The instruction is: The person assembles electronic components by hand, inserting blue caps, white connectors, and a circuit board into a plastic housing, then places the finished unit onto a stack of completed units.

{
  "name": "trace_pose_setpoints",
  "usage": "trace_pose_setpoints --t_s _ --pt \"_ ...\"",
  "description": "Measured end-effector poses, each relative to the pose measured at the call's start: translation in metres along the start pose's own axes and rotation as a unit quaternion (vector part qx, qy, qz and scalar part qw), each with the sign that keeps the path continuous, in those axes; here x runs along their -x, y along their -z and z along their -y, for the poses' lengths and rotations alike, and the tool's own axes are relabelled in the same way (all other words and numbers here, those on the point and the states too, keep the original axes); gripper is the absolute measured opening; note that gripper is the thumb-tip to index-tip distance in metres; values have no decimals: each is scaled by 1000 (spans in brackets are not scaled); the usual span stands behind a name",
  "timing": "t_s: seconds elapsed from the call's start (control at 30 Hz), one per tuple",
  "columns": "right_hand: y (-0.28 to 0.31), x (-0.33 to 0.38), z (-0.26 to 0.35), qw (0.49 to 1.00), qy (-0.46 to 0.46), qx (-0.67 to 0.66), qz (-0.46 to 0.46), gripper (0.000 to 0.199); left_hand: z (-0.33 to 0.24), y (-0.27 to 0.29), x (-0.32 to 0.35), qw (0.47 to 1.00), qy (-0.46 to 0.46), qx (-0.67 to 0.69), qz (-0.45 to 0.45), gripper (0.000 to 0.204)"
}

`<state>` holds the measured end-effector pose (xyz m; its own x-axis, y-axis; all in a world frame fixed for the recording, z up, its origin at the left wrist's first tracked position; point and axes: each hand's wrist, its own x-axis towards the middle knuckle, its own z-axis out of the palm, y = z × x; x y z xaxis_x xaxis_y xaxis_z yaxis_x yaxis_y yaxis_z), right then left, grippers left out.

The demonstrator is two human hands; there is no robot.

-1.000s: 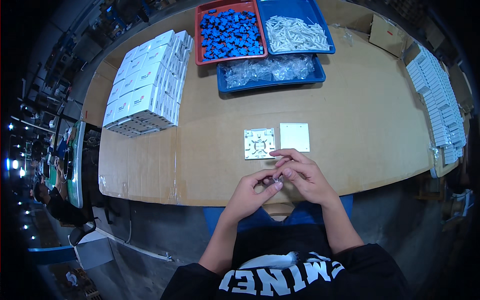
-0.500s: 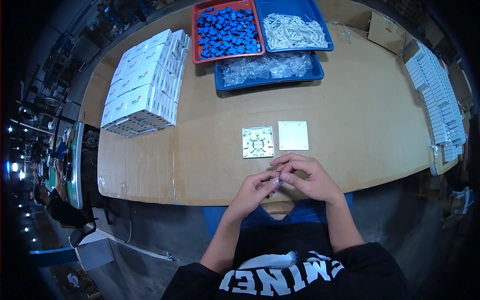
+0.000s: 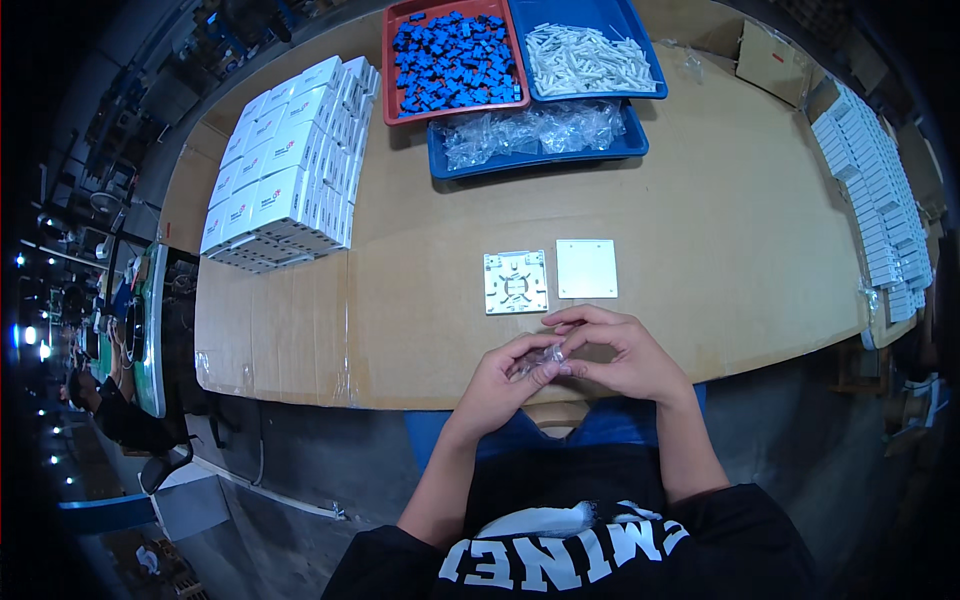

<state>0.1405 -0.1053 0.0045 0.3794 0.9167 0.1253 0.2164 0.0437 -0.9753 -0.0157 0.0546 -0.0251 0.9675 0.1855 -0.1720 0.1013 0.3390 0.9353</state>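
A small crinkled clear plastic bag [image 3: 540,357] is pinched between my two hands, just above the table's near edge. My left hand [image 3: 503,384] is closed around its left part. With thumb and fingertips, my right hand [image 3: 626,352] grips its right end; what the bag contains is too small to make out. Beyond my hands lies a white square plastic base [image 3: 488,290] with a round cut-out frame in its middle. Beside it on the right is a flat white square cover [image 3: 587,270], separated by a narrow gap.
White boxes [image 3: 270,190] are stacked at the left. At the back stand a red tray [image 3: 390,70] of blue parts, a blue tray [image 3: 648,95] of white sticks and another blue tray [image 3: 540,168] of clear bags. White pieces [image 3: 870,200] are piled far right. A person [image 3: 125,415] sits far left.
More of the clear bag now shows between my hands. My left fingers have shifted their hold on it, and my right hand stays close by with its fingertips on the bag.
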Motion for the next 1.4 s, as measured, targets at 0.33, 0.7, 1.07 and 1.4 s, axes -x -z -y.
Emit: trace_pose_setpoints --t_s 0.33,0.7,1.07,1.4 --pt "-2 5 -2 999 -6 26 36 30 -37 -11 0 927 -115 -351 -64 49" --pt "-9 1 -4 998 7 -3 59 35 -21 1 5 974 -52 -219 -9 34" --pt "-7 -1 -3 995 -12 -8 96 29 -1 8 2 991 99 94 -2 32" --pt "1 -12 -19 978 -49 -130 157 43 17 14 -3 953 151 258 37 40"
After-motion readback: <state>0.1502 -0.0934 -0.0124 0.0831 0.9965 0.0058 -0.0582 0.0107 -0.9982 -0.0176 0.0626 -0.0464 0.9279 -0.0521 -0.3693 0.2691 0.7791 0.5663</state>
